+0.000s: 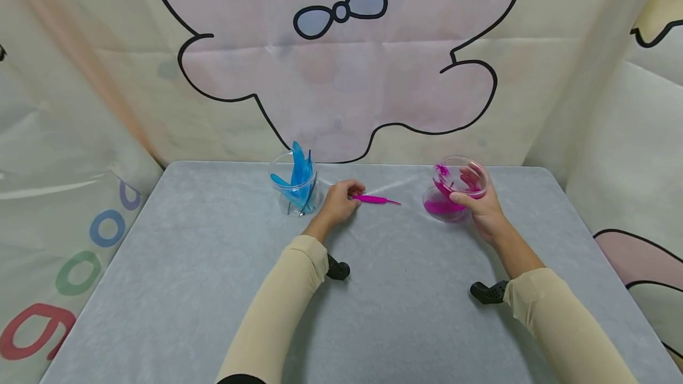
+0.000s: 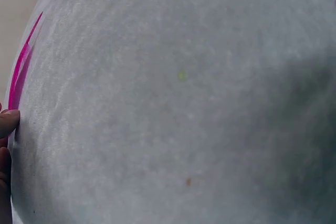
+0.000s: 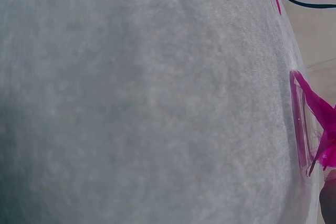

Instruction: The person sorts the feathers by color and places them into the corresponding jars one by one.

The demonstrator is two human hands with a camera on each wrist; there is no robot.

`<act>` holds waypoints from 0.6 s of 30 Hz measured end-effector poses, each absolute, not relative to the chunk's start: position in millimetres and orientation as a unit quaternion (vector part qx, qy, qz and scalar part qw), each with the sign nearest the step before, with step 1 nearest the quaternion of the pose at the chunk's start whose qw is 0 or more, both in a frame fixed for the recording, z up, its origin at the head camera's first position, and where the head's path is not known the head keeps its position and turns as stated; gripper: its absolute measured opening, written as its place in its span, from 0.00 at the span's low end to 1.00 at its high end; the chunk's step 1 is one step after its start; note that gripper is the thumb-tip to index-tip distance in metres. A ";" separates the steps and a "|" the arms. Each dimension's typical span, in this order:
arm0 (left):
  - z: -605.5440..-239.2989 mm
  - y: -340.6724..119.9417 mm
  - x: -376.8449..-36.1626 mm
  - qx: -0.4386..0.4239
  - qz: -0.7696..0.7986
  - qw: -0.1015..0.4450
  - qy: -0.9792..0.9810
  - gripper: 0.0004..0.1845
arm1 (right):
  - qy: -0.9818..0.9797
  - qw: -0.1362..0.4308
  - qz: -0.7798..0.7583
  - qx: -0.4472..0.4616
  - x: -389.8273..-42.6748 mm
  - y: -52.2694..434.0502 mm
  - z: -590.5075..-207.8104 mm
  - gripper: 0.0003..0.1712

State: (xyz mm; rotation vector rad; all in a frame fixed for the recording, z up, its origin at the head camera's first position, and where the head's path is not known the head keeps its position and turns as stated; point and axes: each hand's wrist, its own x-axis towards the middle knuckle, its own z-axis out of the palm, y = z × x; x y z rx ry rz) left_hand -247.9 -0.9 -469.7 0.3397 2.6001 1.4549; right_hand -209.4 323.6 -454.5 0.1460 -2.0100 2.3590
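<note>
My left hand (image 1: 339, 199) pinches one end of a pink feather (image 1: 376, 199) that lies low over the grey table (image 1: 373, 313), its tip pointing right. The same pink feather (image 2: 20, 72) shows at the left edge of the left wrist view, by a fingertip (image 2: 7, 123). My right hand (image 1: 476, 197) grips a clear cup (image 1: 455, 188) that holds pink feathers and is tilted towards the left. In the right wrist view, the cup's wall (image 3: 300, 121) and pink feathers (image 3: 321, 121) appear at the right edge.
A second clear cup (image 1: 295, 185) with several blue feathers stands upright just left of my left hand. A printed cloth backdrop (image 1: 341, 58) rises behind the table, and more cloth hangs at both sides.
</note>
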 end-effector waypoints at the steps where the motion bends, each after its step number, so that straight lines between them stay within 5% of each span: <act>1: -469.8 -0.8 -247.7 0.114 0.484 0.069 0.865 0.14 | -0.648 0.019 0.760 0.047 -209.4 323.7 -454.6 0.38; 18: -461.9 -3.3 -242.5 0.100 0.448 0.051 0.887 0.12 | -0.655 0.006 0.755 0.032 -209.1 325.2 -454.6 0.42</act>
